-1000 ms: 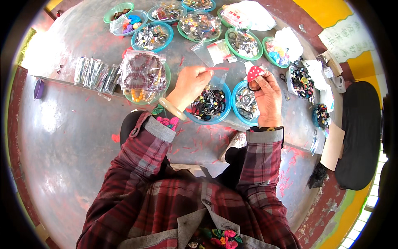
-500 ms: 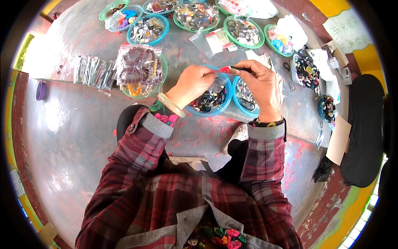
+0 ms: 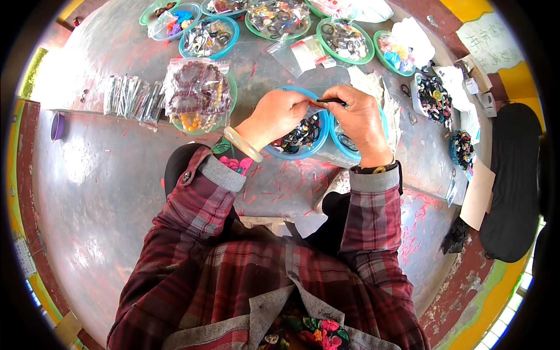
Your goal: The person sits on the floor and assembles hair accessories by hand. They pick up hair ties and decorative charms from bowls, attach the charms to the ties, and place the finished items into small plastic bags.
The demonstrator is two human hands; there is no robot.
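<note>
My left hand (image 3: 279,114), with a pale bangle (image 3: 242,144) at its wrist, pinches a small red strip (image 3: 315,104). Facing it, my right hand (image 3: 357,116) holds a slim black piece (image 3: 332,100) between thumb and fingers. The two hands nearly meet, and the black piece reaches the red strip; whether they are joined is too small to tell. Below my hands stand a blue basin (image 3: 298,155) of dark bands and small trinkets and a second blue basin (image 3: 383,124), partly covered by my right hand.
Bagged dark bead strings (image 3: 197,93) lie over a green basin to the left, beside packets of slim items (image 3: 131,96). More basins, such as a green one (image 3: 347,60), line the far side. At right are a white tub (image 3: 431,98) of bands and a brown board (image 3: 477,195).
My hands have drawn closer together. Less of the red strip shows, and the black piece in my right hand has tilted and shifted slightly.
</note>
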